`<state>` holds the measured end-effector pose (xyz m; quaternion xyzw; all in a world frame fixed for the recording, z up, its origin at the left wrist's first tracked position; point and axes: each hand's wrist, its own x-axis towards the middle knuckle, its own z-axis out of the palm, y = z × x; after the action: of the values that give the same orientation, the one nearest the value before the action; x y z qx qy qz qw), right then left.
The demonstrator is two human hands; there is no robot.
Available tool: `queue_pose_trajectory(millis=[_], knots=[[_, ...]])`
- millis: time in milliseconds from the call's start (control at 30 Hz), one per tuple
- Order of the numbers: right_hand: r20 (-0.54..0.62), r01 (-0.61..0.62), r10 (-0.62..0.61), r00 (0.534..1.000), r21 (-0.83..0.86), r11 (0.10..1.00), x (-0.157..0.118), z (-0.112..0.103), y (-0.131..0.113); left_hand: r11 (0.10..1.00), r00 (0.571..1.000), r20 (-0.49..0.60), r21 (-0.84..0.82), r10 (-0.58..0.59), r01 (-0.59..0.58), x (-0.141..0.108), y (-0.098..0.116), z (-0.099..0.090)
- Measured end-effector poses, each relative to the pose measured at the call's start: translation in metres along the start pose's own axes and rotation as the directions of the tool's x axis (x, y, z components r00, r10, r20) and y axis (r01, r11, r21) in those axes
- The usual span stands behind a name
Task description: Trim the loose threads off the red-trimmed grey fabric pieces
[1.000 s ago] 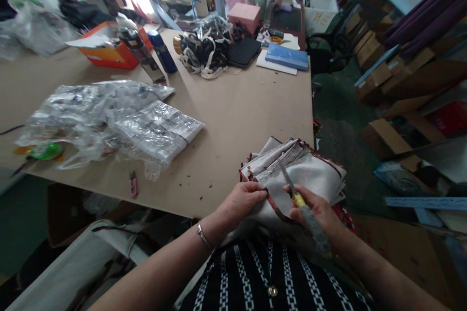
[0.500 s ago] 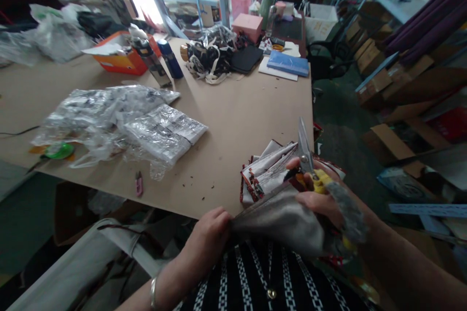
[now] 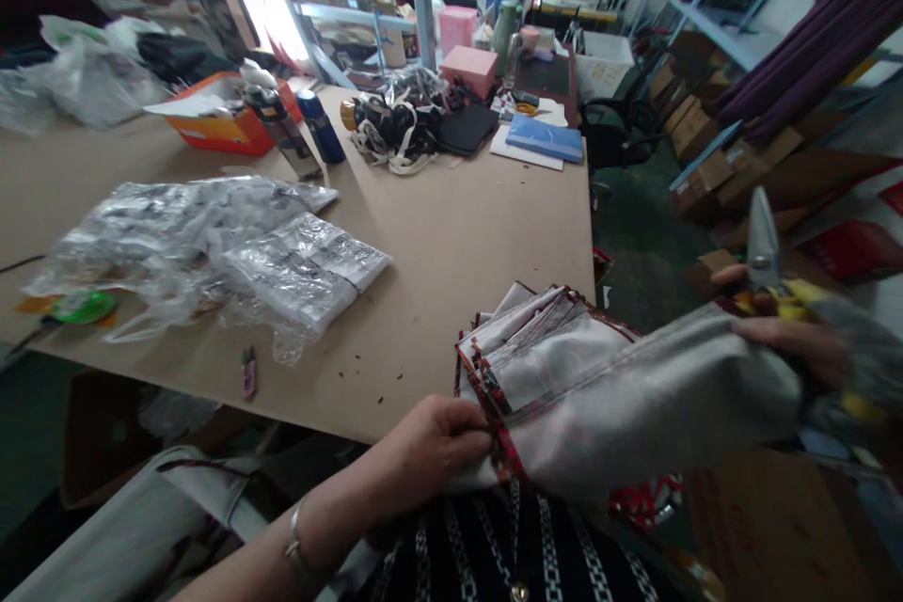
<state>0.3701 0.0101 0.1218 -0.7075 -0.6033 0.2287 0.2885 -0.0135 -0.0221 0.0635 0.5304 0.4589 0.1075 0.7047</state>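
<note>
A pale fabric piece [image 3: 649, 404] with red patterned edging stretches between my two hands at the table's front right. My left hand [image 3: 451, 437] is closed on its near left end. Out to the right, my right hand [image 3: 797, 334] grips the far end of the fabric and also holds scissors [image 3: 764, 249] with yellow-wrapped handles, their blades pointing up. Motion blurs this hand in part. Behind the fabric, a stack of similar folded pieces [image 3: 529, 329] lies on the table corner.
Plastic-wrapped packages [image 3: 303, 263] cover the left of the table [image 3: 437, 263]. Pink snips [image 3: 249, 373] lie near the front edge. Farther back are an orange box [image 3: 226, 127], a blue bottle [image 3: 321, 127] and a blue folder [image 3: 545, 139]. Cardboard boxes stand right.
My right hand has moved far to the right with the scissors, drawing the fabric out wide. My left hand has shifted slightly right. The camera view has also shifted a little.
</note>
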Motion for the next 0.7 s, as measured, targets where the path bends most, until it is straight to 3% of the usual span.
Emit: queue_pose_trajectory(millis=[33, 100, 200, 267, 300, 333, 400, 467, 500, 600, 700], knots=[[0.029, -0.030, 0.032, 0.999, -0.060, 0.998, 0.015, -0.004, 0.004, 1.000, 1.000, -0.012, -0.006, 0.021, -0.021, 0.014, 0.004, 0.001], [-0.030, -0.062, 0.057, 0.998, -0.206, 0.977, 0.039, -0.002, 0.010, 0.999, 0.998, -0.063, -0.040, 0.006, -0.008, 0.044, 0.005, 0.004], [-0.118, -0.021, -0.014, 0.993, -0.289, 0.957, 0.042, 0.020, 0.007, 0.990, 0.985, -0.134, -0.099, -0.113, 0.100, 0.079, -0.007, 0.009], [0.000, 0.012, -0.012, 1.000, -0.181, 0.983, 0.020, 0.043, -0.004, 0.978, 0.976, -0.141, -0.150, -0.167, 0.146, 0.090, -0.015, 0.012], [0.125, -0.010, 0.021, 0.992, -0.082, 0.997, 0.004, 0.056, -0.010, 0.972, 0.975, -0.135, -0.180, -0.177, 0.151, 0.091, -0.018, 0.013], [0.298, -0.058, 0.047, 0.953, 0.029, 0.998, -0.014, 0.069, -0.016, 0.966, 0.976, -0.130, -0.215, -0.176, 0.145, 0.091, -0.019, 0.013], [0.586, -0.156, -0.002, 0.810, 0.218, 0.963, -0.049, 0.095, -0.024, 0.952, 0.979, -0.124, -0.282, -0.163, 0.123, 0.088, -0.021, 0.014], [0.753, -0.324, -0.007, 0.658, 0.291, 0.900, -0.078, 0.120, -0.023, 0.941, 0.981, -0.122, -0.322, -0.153, 0.107, 0.085, -0.021, 0.015], [0.796, -0.404, -0.002, 0.605, 0.310, 0.861, -0.089, 0.131, -0.019, 0.938, 0.982, -0.119, -0.332, -0.149, 0.102, 0.084, -0.021, 0.015], [0.838, -0.566, 0.005, 0.546, 0.364, 0.740, -0.107, 0.156, -0.002, 0.937, 0.986, -0.110, -0.339, -0.129, 0.085, 0.083, -0.021, 0.016], [0.863, -0.636, 0.016, 0.505, 0.359, 0.683, -0.110, 0.166, 0.008, 0.938, 0.982, -0.122, -0.334, -0.144, 0.096, 0.083, -0.023, 0.017]])
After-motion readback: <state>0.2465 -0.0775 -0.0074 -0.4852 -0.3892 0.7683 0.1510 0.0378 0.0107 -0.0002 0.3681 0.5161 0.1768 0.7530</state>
